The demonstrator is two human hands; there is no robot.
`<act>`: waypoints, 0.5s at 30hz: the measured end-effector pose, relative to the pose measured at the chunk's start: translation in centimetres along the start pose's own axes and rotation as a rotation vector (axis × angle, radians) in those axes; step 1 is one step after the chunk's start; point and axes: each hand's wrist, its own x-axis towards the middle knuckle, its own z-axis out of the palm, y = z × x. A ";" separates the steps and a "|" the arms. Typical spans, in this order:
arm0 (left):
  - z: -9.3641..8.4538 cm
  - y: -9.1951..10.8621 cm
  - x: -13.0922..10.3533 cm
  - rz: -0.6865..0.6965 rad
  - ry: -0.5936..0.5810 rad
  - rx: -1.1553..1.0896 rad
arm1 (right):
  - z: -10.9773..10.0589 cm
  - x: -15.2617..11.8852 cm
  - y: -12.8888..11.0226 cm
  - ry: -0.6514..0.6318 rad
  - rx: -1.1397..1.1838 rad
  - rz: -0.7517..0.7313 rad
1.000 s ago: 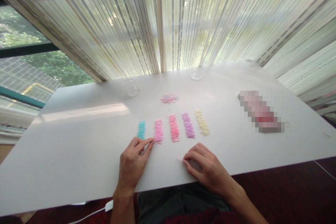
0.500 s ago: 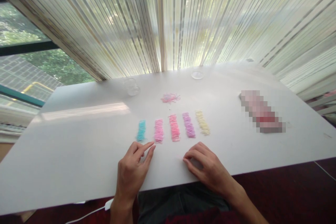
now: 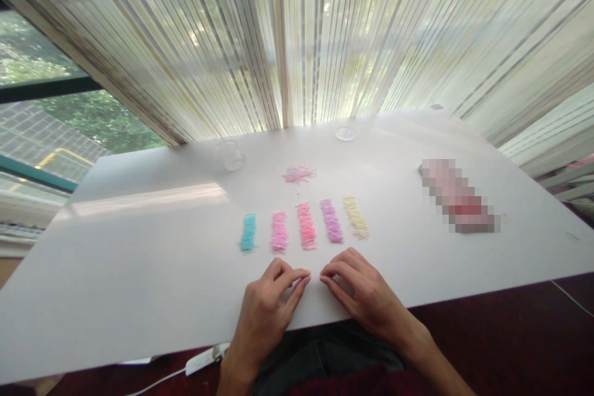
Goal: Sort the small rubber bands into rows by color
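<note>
Near edge of white table [image 3: 139, 272]: L hand [image 3: 266, 303] & R hand [image 3: 371, 291] now almost tip to tip. L hand was by the bottom of the pink strip half a sec ago, has since come over toward R hand, which has hardly shifted; so work now sits in the small gap btwn them, w/ the strips left untouched. Both narrow, thumb & index drawn close; can't tell if either pinches a piece, too faint. Just beyond, L to R, rows of short thin pcs: blue strip [image 3: 248, 233], pink strip [image 3: 279, 232], coral strip [image 3: 306, 226], purple strip [image 3: 331, 221], yellow strip [image 3: 356, 217], all apart. Farther: loose mixed pile [image 3: 297, 174], mostly pink, prob. not yet sorted. Blurred-out item [image 3: 457, 198] off R. Far back: clear container [image 3: 233, 159] L, clear lid-like disc [image 3: 346, 132] nr curtain [image 3: 232, 43].
</note>
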 end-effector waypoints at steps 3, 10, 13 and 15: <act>0.0 -0.1 0.1 0.002 0.011 -0.034 | 0.0 0.2 0.0 0.027 -0.003 -0.012; -0.2 -0.4 0.2 0.002 0.053 -0.068 | 0.2 0.5 0.0 0.034 0.010 -0.014; -1.3 -1.6 -0.1 -0.036 0.135 -0.024 | 0.2 0.5 0.1 0.031 0.030 0.002; -2.2 -2.5 -0.3 -0.075 0.181 0.033 | 0.2 0.5 0.2 0.034 0.042 0.017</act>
